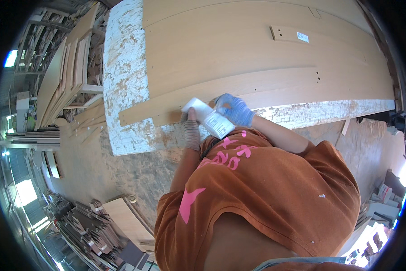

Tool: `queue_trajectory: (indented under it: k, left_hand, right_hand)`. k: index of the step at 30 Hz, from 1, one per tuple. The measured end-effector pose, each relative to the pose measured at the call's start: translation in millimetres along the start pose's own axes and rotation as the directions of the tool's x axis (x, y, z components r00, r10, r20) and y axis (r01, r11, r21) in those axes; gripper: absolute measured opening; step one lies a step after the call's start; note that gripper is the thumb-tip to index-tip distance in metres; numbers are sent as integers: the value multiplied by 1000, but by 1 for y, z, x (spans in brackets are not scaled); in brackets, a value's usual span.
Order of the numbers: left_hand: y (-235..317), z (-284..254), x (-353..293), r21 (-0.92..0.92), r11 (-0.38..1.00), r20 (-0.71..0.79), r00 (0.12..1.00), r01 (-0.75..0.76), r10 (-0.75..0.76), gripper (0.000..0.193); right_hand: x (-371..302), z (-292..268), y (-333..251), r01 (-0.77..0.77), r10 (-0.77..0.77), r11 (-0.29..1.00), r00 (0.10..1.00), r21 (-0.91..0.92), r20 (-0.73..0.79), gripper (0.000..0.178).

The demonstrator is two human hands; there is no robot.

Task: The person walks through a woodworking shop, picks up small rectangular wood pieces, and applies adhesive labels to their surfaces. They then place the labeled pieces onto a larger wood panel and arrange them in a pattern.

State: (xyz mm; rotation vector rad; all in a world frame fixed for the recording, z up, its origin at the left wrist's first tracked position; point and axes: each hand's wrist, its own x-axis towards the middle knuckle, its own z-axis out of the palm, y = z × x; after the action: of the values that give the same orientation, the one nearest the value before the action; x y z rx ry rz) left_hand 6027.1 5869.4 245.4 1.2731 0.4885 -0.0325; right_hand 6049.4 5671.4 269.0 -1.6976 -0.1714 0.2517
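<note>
In front of my body, a strip of white printed labels (217,124) is bent over, its upper part plain white and its lower part covered in small print. My left hand (191,131), in a striped pale glove, grips it from the left with the thumb on top. My right hand (235,109), in a blue and white glove, has its fingers curled into a pinch at the strip's right edge. Under both hands runs a long narrow wooden board (230,92) with small dark holes at its right end.
Large brown panels (203,49) cover the worn white worktable (126,54). A short board (284,34) bearing a white label (302,37) lies at the far right. Stacked panels (67,77) stand to the left; more board pieces (94,235) sit on the floor lower left.
</note>
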Motion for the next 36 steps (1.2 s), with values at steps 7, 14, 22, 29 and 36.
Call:
queue_trajectory:
  k: [7,14,22,29,36]
  left_hand:
    - [13,-70,-5,-37,999,-240,970,-35,25,44]
    - [9,-119,-20,4,985,-307,937,-173,166,51]
    - [20,-182,-36,-80,986,-444,891,-146,96,57]
    - [16,-236,-82,-89,967,-643,755,-237,126,53]
    - [1,-285,-93,-307,889,-812,581,-339,-59,42]
  right_hand:
    - [41,-82,17,-319,114,453,947,-832,-300,29]
    - [18,-65,11,280,-66,238,960,-930,272,56]
    - [6,-122,30,99,-51,362,995,-927,86,82]
    - [25,-150,11,102,126,340,980,-935,153,88]
    - [62,13,-37,13,219,545,963,-839,157,94]
